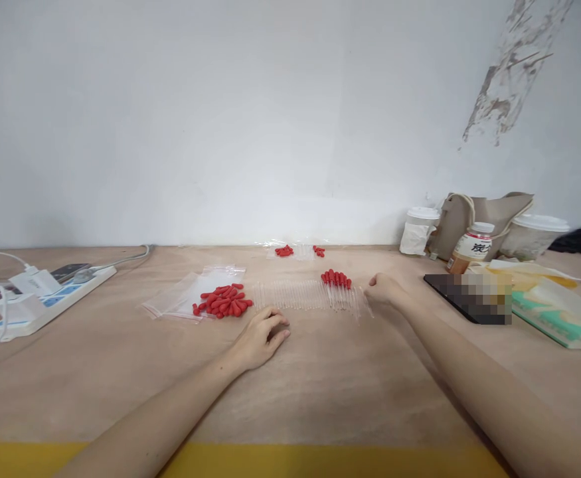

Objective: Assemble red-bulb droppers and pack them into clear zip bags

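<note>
My left hand (pixel 260 338) rests on the table, fingers loosely curved and apart, with nothing in it. It is just right of and in front of a pile of red rubber bulbs (pixel 224 301). My right hand (pixel 384 290) is closed, its fingers curled together beside the right end of a row of clear thin tubes (pixel 290 295). Whatever its fingertips may hold is too small to make out. Several droppers with red bulbs (pixel 336 279) lie side by side at the row's right part, bulbs pointing away from me. Some loose clear tubes (pixel 364 303) lie near my right fingers.
Clear zip bags (pixel 180 295) lie left of the bulbs. Farther back are filled clear bags with red bulbs (pixel 284 251). At left is a power strip (pixel 71 292) with chargers. At right stand a paper cup (pixel 419 231), a bottle (pixel 471 247), a bag and a dark phone (pixel 449 295).
</note>
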### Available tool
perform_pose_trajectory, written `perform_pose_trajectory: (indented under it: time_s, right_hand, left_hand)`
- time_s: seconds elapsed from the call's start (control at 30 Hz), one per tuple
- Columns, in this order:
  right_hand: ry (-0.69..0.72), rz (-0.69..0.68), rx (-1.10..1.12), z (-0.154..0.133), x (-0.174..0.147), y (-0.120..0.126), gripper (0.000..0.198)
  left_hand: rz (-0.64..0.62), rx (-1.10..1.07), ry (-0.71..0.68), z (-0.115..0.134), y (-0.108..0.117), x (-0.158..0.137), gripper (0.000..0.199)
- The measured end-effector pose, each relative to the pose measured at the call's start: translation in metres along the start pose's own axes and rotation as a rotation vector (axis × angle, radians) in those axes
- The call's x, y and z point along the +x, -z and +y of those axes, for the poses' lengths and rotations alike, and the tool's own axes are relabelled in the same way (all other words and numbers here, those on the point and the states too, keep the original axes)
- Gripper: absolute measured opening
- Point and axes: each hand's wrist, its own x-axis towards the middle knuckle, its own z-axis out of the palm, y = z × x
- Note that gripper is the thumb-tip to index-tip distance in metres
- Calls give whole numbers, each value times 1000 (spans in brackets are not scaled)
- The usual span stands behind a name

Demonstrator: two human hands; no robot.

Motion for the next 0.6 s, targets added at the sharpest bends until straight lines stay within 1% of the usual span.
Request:
perform_pose_trajectory:
  time_s: [0.13,0.23,0.37,0.5,0.53,0.6]
  right_hand:
    - [-22,-126,-29,4,-4,2,19]
    - [-14,-147,-49,-1,-7,-3,11]
    - [6,-145,-85,-3,-8,-10,6]
    - [23,-110,-114,-2,-7,-9,14]
    - [35,-82,-112,-3,-8,-7,18]
    - [72,-12,-103,-8,-11,-2,24]
  left_hand:
    - [3,-4,4,0,1,0,15]
    - [7,-5,-2,0,1,0,16]
    - [1,-3,-3,1,-1,-1,17]
    - [-6,36,-13,0,1,-1,17]
    - [15,80,-13,-1,3,0,16]
    - [103,227,25,-8,12,2,14]
